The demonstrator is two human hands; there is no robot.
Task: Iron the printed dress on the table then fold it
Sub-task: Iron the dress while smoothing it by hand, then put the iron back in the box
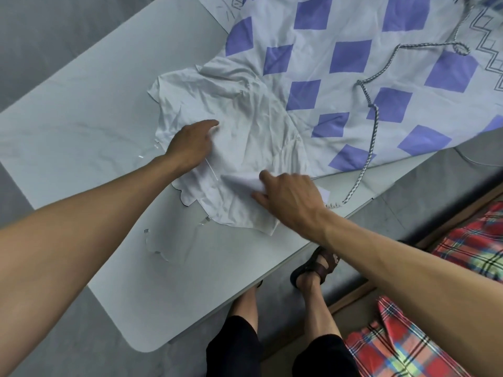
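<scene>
Through the head camera, the printed dress (351, 58) lies spread over the far right part of the table (81, 110). Its skirt of purple squares runs off towards the far edge, and its plain white, badly creased top is bunched near the middle, close to the near edge.

My left hand (193, 142) lies flat on that white part with the fingers straight. It grasps nothing and only presses down, I think to pin the cloth so it cannot slide while the other side is pulled.

My right hand (288, 197) is by the near edge, with thumb and forefinger pinching a fold of the white fabric. That looks like the start of drawing it out smooth for ironing.

A braided cord (373, 118) snakes across the printed skirt and drops over the near edge. What it leads to is out of view, and I see no iron. It will likely need lifting clear before that part is pressed.

Below the table are my sandalled foot (318, 265) and, to the right on the floor, a checked cloth (408, 349).
</scene>
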